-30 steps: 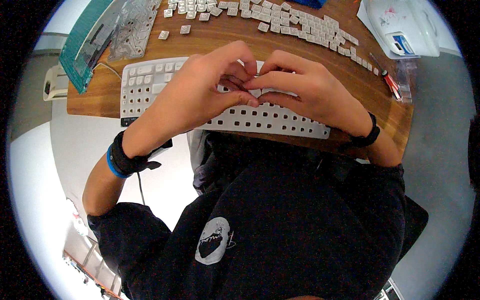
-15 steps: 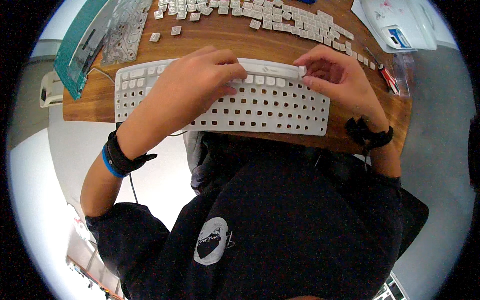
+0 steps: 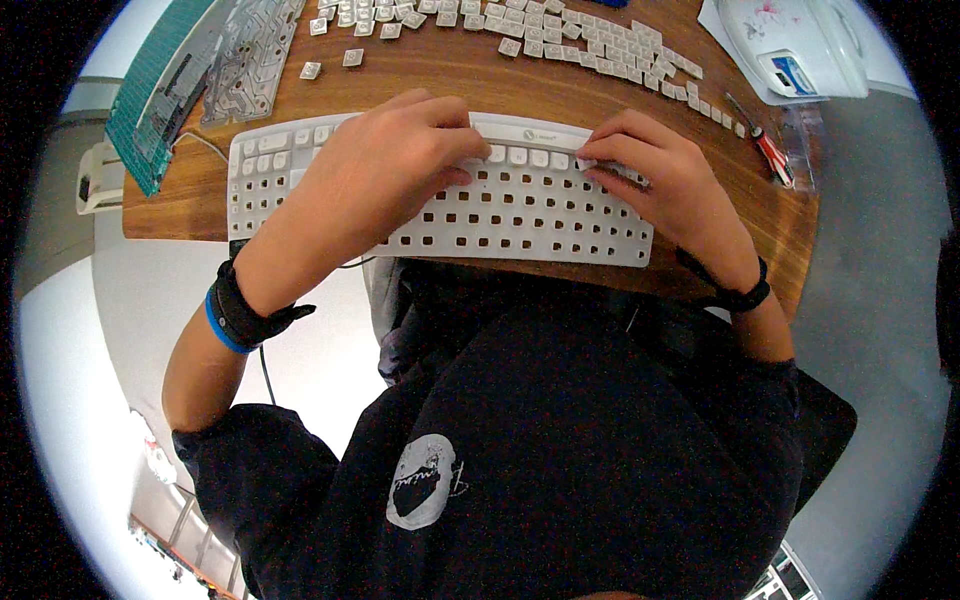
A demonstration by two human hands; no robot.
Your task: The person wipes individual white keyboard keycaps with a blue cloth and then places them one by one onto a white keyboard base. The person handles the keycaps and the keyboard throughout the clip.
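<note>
A white keyboard housing (image 3: 500,222) lies along the near side of the wooden table, most of its key openings bare. White keycaps (image 3: 538,158) sit in part of its top row, and more fill the upper left corner. My right hand (image 3: 655,175) is over the top row's right part, its thumb and index finger pinching a white keycap (image 3: 584,163) at the end of that row. My left hand (image 3: 405,150) rests across the housing with curled fingers, the fingertips by the top row keys; whatever lies under them is hidden.
Loose white keycaps (image 3: 600,45) spread along the table's far side. At the left are a green mat (image 3: 150,120) and a clear patterned sheet (image 3: 250,75). A red-handled screwdriver (image 3: 768,150) lies at the right, near a translucent plastic container (image 3: 800,40).
My right hand has moved left and down, bringing its keycap from above the housing's right end to the top row. The left hand stays nearly in place.
</note>
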